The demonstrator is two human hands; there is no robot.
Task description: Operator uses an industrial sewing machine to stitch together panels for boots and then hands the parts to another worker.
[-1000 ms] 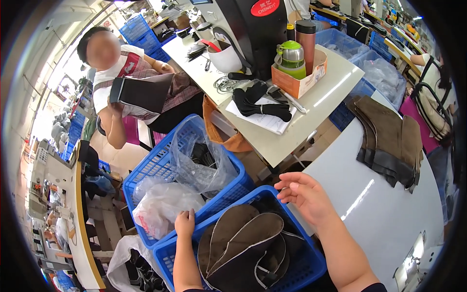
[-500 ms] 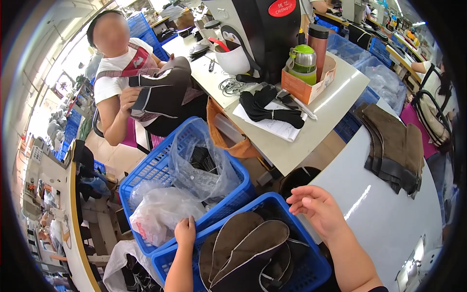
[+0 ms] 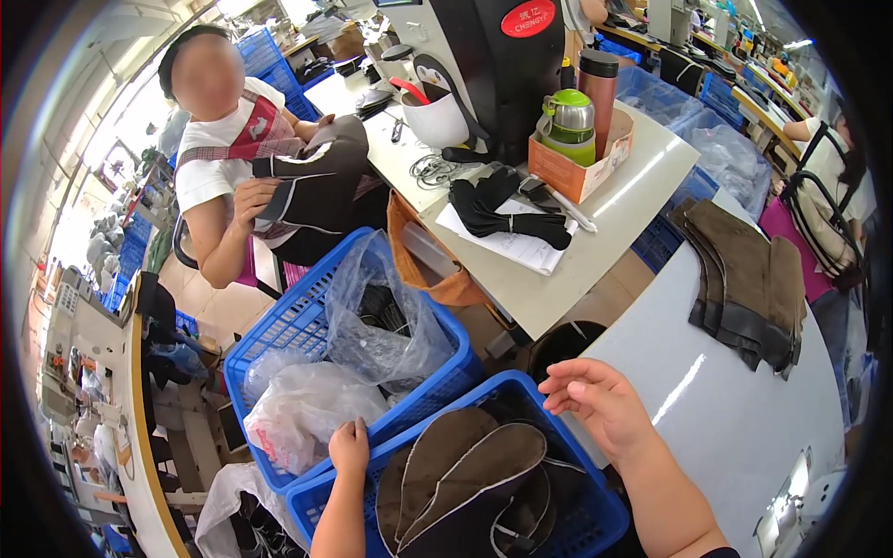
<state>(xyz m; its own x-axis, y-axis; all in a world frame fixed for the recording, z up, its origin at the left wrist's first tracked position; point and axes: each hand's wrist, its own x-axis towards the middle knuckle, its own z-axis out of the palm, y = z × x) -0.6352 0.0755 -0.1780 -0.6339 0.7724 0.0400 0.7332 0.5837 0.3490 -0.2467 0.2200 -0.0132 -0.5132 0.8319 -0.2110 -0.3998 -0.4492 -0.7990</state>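
My left hand is closed on the far rim of the near blue crate, where it meets a second blue crate. Inside the near crate lie brown fabric pieces with pale edges, some rounded, along with dark material. Fingers apart and slightly curled, my right hand hovers by the crate's right side, holding nothing. The second crate contains clear and white plastic bags and a bundle of black strips.
A white table on the right carries stacked brown fabric pieces. Ahead, a desk bears black bundled fabric, a carton with bottles, and a white pot. A seated person holds a dark sewn piece.
The whole view has shifted slightly. Both my hands keep nearly the same pose and place by the crate; the seated person's dark piece has tilted a little.
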